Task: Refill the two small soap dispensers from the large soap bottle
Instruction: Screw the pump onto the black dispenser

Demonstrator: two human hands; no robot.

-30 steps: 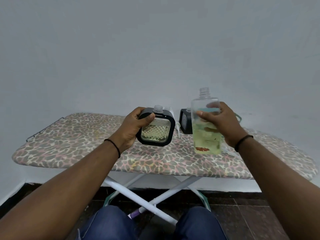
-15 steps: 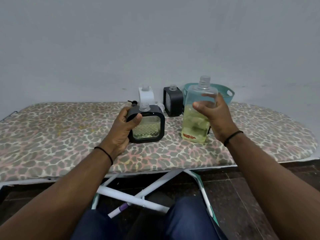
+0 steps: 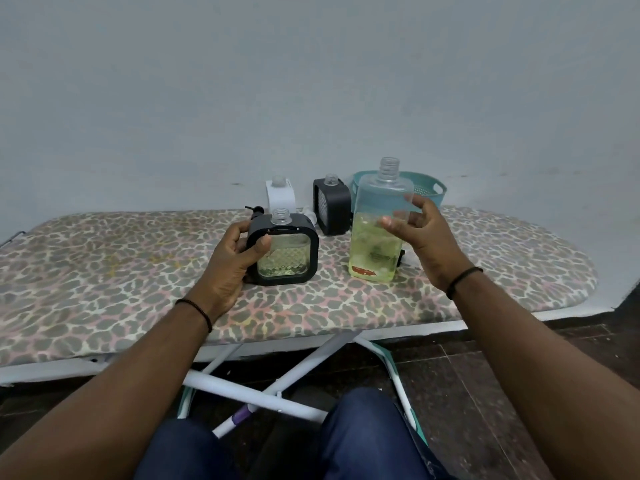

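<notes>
A small black-framed soap dispenser (image 3: 287, 254) with an open neck and yellowish soap inside stands on the ironing board (image 3: 104, 258). My left hand (image 3: 232, 261) grips its left side. To its right the large clear soap bottle (image 3: 375, 244) stands upright, uncapped and about half full of yellow-green soap. My right hand (image 3: 422, 237) hovers just right of the bottle with fingers spread and loose, not gripping it. A second black dispenser (image 3: 332, 206), also uncapped, stands behind the two.
A white dispenser (image 3: 280, 197) with an open neck stands at the back by the wall, with a black pump head (image 3: 256, 211) beside it. A teal basket (image 3: 429, 188) sits behind the large bottle. The board's white legs and my knees are below.
Both the dispenser and the large bottle came down onto the board. My right hand let go of the bottle and opened. The camera tilted downward.
</notes>
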